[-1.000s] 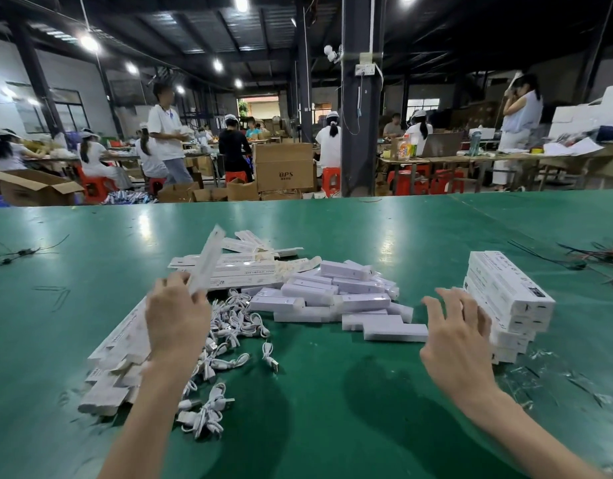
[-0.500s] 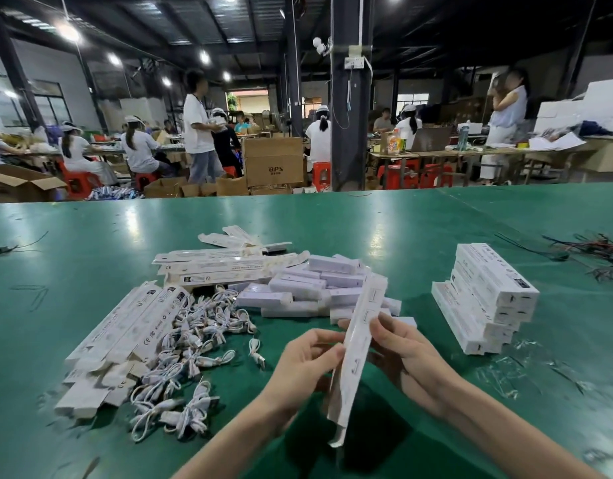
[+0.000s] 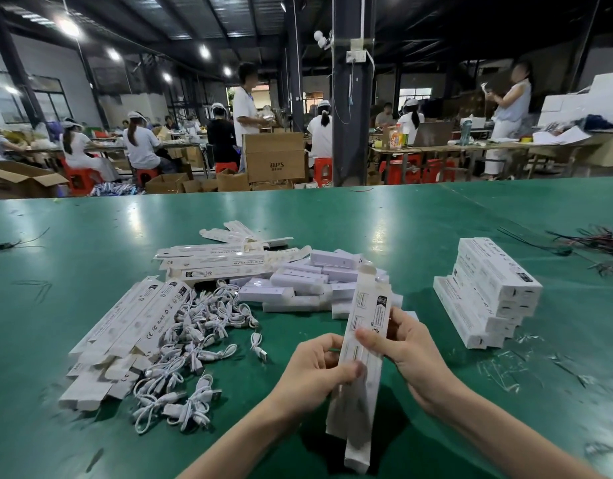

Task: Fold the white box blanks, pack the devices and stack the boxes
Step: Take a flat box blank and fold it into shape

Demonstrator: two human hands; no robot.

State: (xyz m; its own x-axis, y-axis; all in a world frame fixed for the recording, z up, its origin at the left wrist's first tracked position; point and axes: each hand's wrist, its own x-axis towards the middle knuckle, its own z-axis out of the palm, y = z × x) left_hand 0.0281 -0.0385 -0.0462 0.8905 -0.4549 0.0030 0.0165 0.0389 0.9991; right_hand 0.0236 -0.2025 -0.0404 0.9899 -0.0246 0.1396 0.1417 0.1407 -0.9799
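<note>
I hold one long white box blank (image 3: 365,344) upright over the green table (image 3: 90,236), tilted slightly. My left hand (image 3: 315,368) pinches its left edge at mid-length. My right hand (image 3: 401,344) grips its right side, thumb on the printed face. Flat white box blanks (image 3: 125,326) lie in a pile at the left, with more blanks (image 3: 222,261) further back. White devices (image 3: 305,281) are heaped in the middle. A stack of packed white boxes (image 3: 488,288) stands at the right.
A tangle of white USB cables (image 3: 194,340) lies between the blanks and my hands. Clear plastic wrappers (image 3: 505,368) are scattered at the right front, dark wires (image 3: 595,243) at the far right. Several workers sit at tables beyond the far edge.
My left hand lifted a blank from the left pile and brought it to the middle, where my right hand came in from beside the stack. Both now hold it, squeezed more open.
</note>
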